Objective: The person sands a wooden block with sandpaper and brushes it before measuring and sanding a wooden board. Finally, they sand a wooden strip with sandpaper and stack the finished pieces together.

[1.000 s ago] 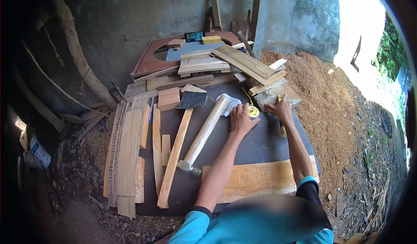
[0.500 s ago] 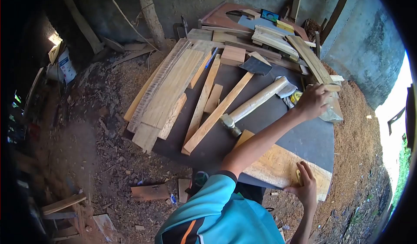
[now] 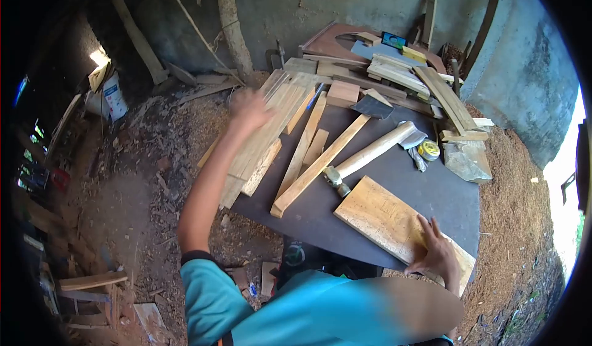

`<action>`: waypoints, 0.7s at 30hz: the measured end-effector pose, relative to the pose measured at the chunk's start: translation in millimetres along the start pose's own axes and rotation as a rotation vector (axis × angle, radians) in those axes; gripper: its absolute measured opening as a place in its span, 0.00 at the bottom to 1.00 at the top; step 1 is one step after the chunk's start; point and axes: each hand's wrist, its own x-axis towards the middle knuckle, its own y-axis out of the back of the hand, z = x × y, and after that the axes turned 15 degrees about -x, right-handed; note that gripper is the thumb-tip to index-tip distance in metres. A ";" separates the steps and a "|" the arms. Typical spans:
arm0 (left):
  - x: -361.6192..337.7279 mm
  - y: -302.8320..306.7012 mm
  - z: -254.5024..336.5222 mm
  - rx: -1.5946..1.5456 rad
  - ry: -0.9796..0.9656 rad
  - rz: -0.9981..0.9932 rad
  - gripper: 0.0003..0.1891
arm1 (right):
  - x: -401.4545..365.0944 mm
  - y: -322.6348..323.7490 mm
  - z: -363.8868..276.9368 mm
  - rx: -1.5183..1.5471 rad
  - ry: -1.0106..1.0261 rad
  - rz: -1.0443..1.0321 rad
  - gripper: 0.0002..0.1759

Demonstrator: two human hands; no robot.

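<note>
Swept leftward since half a second ago, the left hand (image 3: 250, 109) is now over the stacked boards (image 3: 268, 136), too motion-blurred to tell how far its fingers curl or whether it touches or holds anything. Rightward, past the hammer (image 3: 376, 150) on the dark table (image 3: 422, 186), the right hand (image 3: 436, 250) rests on the broad plank (image 3: 382, 216) at the near edge, fingers spread, its palm's underside hidden and its forearm largely covered by a blurred patch.
</note>
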 end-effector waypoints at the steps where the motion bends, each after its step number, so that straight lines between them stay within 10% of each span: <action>1: 8.9 -21.6 -37.6 -0.017 0.133 0.050 0.40 | -0.2 3.1 -6.8 -0.029 0.017 -0.043 0.62; 3: 44.9 -74.3 -124.7 -0.224 0.126 -0.119 0.39 | 1.9 3.8 -5.3 -0.041 0.004 -0.188 0.64; 21: 10.1 -17.8 -107.8 -0.714 -0.126 0.265 0.16 | 85.8 25.6 45.6 0.084 0.149 -0.143 0.52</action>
